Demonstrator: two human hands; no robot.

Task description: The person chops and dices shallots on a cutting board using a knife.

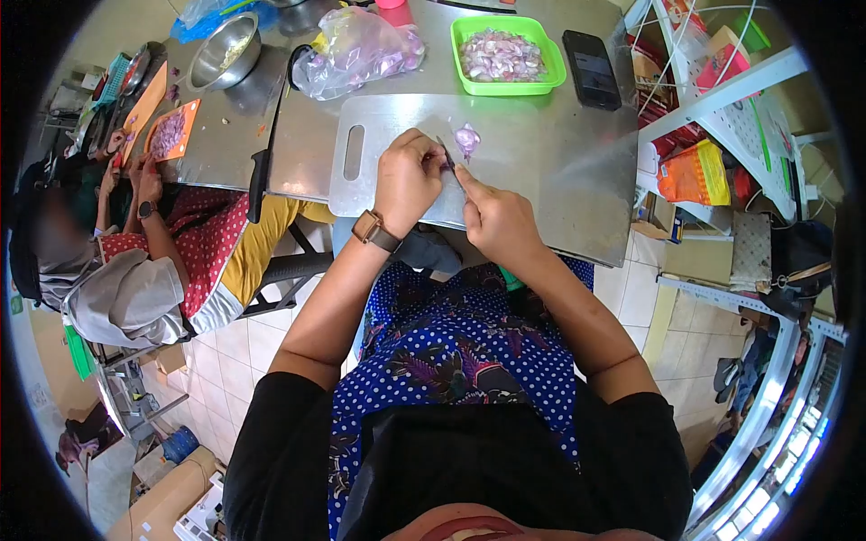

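Note:
My right hand (498,215) grips a small knife (448,155), its index finger stretched along the blade; the handle is hidden in the palm. Close against the blade, my left hand (410,177) is closed in a pinch over a shallot, of which only a purplish bit shows at the fingertips. Both hands are over the near part of a pale cutting board (383,113). Just beyond the blade lies a peeled shallot (466,140). A bright green tub (555,56) farther back holds chopped shallots (501,56).
A phone (593,70) lies right of the tub. At the back left are a plastic bag (361,56) and a metal bowl (225,52). A black-handled knife (259,185) overhangs the table's front edge. Left, a co-worker (135,270) cuts on an orange board (188,135). Shelving (722,99) stands right.

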